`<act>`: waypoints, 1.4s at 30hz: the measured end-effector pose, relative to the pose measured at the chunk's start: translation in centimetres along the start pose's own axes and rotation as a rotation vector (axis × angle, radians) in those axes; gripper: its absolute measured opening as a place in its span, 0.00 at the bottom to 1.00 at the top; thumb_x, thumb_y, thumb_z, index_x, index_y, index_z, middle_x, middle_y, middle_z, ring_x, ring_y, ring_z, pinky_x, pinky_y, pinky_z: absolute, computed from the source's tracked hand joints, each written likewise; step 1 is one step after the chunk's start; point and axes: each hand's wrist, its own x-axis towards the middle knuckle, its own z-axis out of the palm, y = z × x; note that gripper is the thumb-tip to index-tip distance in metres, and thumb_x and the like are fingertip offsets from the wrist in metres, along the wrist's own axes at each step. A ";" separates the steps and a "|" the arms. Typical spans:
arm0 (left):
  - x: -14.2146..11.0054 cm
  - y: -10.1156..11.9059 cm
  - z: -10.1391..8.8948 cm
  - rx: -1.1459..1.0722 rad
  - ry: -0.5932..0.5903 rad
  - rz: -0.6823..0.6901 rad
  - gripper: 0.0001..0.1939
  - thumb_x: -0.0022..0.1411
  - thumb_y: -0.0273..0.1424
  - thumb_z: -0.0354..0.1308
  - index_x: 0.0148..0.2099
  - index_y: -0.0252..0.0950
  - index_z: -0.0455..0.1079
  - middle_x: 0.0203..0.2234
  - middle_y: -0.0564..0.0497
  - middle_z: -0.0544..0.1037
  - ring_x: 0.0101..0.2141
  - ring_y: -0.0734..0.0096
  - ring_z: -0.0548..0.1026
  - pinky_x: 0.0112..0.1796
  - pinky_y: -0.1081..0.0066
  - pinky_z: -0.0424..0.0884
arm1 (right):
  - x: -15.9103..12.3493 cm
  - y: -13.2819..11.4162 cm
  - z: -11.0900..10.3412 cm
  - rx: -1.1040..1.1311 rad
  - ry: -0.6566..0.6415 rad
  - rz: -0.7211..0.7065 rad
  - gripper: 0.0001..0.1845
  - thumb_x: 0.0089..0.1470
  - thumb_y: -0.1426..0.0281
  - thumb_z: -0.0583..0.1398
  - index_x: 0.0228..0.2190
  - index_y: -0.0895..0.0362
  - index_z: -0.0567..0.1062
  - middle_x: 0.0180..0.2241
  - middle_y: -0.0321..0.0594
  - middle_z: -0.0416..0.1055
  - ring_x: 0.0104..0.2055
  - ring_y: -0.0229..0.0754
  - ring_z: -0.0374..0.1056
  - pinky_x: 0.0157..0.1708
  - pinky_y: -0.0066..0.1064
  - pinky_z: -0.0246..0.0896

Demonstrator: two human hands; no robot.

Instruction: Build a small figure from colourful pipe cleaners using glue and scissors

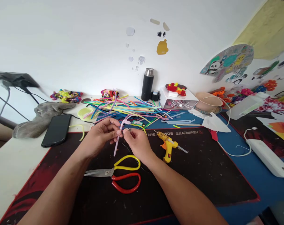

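Note:
A lilac pipe cleaner [116,147] is bent over at its top, and its straight end hangs down between my hands. My left hand [101,137] pinches it between thumb and fingers. Close beside it, my right hand [138,143] has its fingers closed at the bend, with a small dark and silvery bit at the fingertips that I cannot make out. Below the hands lie scissors [112,171] with one yellow and one red handle, blades pointing left. To the right, a yellow glue gun [167,145] rests on its side with a clear glue stick in it.
Many coloured pipe cleaners [123,107] are heaped behind my hands. A phone [56,130] and a grey plush toy [38,117] lie left. A black thermos [147,85], white box [178,99] and beige bowl [209,102] stand behind; a white power strip [270,157] is right.

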 end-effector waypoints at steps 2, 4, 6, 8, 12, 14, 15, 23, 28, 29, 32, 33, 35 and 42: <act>0.0 0.0 0.1 0.009 -0.010 -0.002 0.25 0.47 0.36 0.84 0.40 0.37 0.74 0.23 0.56 0.78 0.22 0.75 0.72 0.23 0.77 0.67 | 0.0 0.1 0.1 0.001 -0.005 0.007 0.24 0.61 0.51 0.59 0.21 0.54 0.68 0.20 0.30 0.56 0.25 0.37 0.50 0.26 0.33 0.42; 0.0 -0.1 0.1 0.017 -0.018 -0.009 0.25 0.46 0.36 0.84 0.40 0.37 0.74 0.23 0.57 0.77 0.22 0.75 0.72 0.23 0.77 0.67 | 0.0 0.0 0.2 0.004 -0.009 0.011 0.24 0.61 0.51 0.59 0.22 0.54 0.69 0.21 0.30 0.56 0.25 0.37 0.50 0.26 0.32 0.43; 0.0 -0.1 0.1 0.018 -0.029 -0.015 0.25 0.46 0.35 0.84 0.40 0.37 0.73 0.23 0.57 0.77 0.22 0.75 0.71 0.23 0.77 0.67 | -0.1 -0.1 0.2 0.005 -0.006 0.014 0.24 0.61 0.51 0.59 0.22 0.54 0.69 0.21 0.30 0.55 0.26 0.37 0.50 0.26 0.32 0.43; -0.1 -0.1 0.2 0.020 -0.046 -0.018 0.25 0.47 0.35 0.83 0.40 0.38 0.73 0.23 0.57 0.77 0.22 0.75 0.71 0.24 0.77 0.67 | -0.1 -0.2 0.2 0.003 0.000 0.018 0.24 0.60 0.51 0.59 0.21 0.54 0.67 0.21 0.30 0.54 0.26 0.37 0.50 0.26 0.32 0.43; -0.1 -0.1 0.2 0.033 -0.070 -0.019 0.25 0.48 0.36 0.83 0.40 0.38 0.72 0.23 0.57 0.77 0.22 0.74 0.72 0.24 0.77 0.67 | 0.1 -0.3 0.2 0.017 -0.005 0.032 0.22 0.60 0.53 0.59 0.21 0.54 0.69 0.20 0.30 0.57 0.25 0.38 0.52 0.26 0.32 0.46; -0.1 -0.1 0.2 0.035 -0.074 -0.024 0.25 0.49 0.37 0.83 0.41 0.38 0.72 0.23 0.57 0.77 0.23 0.74 0.72 0.24 0.77 0.67 | 0.2 -0.2 0.2 0.027 -0.003 0.032 0.22 0.60 0.54 0.59 0.21 0.54 0.70 0.19 0.30 0.58 0.24 0.38 0.53 0.26 0.32 0.47; -0.1 -0.2 0.2 0.035 -0.074 -0.025 0.25 0.49 0.37 0.83 0.41 0.38 0.71 0.23 0.57 0.77 0.23 0.75 0.72 0.24 0.77 0.68 | 0.2 -0.1 0.2 0.032 0.001 0.029 0.22 0.60 0.53 0.59 0.20 0.54 0.70 0.19 0.30 0.58 0.24 0.38 0.54 0.26 0.32 0.48; -0.1 -0.4 0.1 0.034 -0.079 -0.033 0.26 0.49 0.38 0.83 0.41 0.37 0.71 0.23 0.57 0.78 0.23 0.76 0.72 0.24 0.77 0.68 | 0.2 0.6 0.3 0.098 -0.010 0.041 0.22 0.61 0.52 0.60 0.22 0.54 0.72 0.17 0.29 0.57 0.23 0.38 0.56 0.26 0.31 0.49; -0.1 -0.5 0.0 0.039 -0.085 -0.031 0.26 0.50 0.38 0.83 0.41 0.37 0.71 0.23 0.57 0.78 0.23 0.76 0.72 0.25 0.78 0.68 | 0.2 0.9 0.5 0.124 -0.008 0.048 0.22 0.61 0.53 0.60 0.22 0.53 0.71 0.17 0.28 0.55 0.22 0.37 0.54 0.26 0.31 0.48; -0.1 -0.6 -0.1 0.043 -0.087 -0.031 0.26 0.50 0.38 0.83 0.42 0.37 0.71 0.24 0.58 0.78 0.23 0.77 0.73 0.25 0.78 0.69 | 0.3 1.0 0.5 0.131 -0.005 0.052 0.22 0.60 0.53 0.60 0.22 0.53 0.71 0.17 0.27 0.54 0.22 0.37 0.54 0.25 0.31 0.48; -0.1 -0.6 -0.1 0.048 -0.092 -0.032 0.26 0.51 0.38 0.83 0.42 0.37 0.70 0.24 0.58 0.78 0.24 0.77 0.73 0.25 0.78 0.69 | 0.3 1.2 0.6 0.153 0.002 0.057 0.22 0.60 0.53 0.60 0.22 0.53 0.70 0.16 0.27 0.53 0.21 0.36 0.52 0.25 0.31 0.47; -0.1 -0.6 -0.1 0.049 -0.096 -0.032 0.26 0.51 0.39 0.83 0.42 0.37 0.70 0.24 0.58 0.78 0.24 0.77 0.73 0.25 0.78 0.69 | 0.4 1.3 0.7 0.158 0.002 0.057 0.22 0.60 0.52 0.60 0.22 0.53 0.70 0.16 0.27 0.53 0.21 0.36 0.52 0.25 0.31 0.46; -0.1 -0.6 -0.1 0.052 -0.101 -0.032 0.26 0.51 0.39 0.83 0.43 0.37 0.70 0.24 0.58 0.78 0.24 0.77 0.73 0.25 0.78 0.69 | 0.4 1.4 0.7 0.164 -0.002 0.060 0.23 0.60 0.51 0.60 0.22 0.53 0.70 0.16 0.27 0.52 0.21 0.36 0.51 0.24 0.31 0.45; 0.1 -0.7 -0.1 0.067 -0.097 -0.029 0.27 0.50 0.39 0.83 0.42 0.37 0.71 0.24 0.57 0.78 0.24 0.76 0.73 0.25 0.77 0.68 | 0.5 1.6 0.7 0.199 -0.033 0.075 0.24 0.61 0.49 0.61 0.23 0.53 0.69 0.17 0.27 0.52 0.21 0.35 0.50 0.24 0.31 0.43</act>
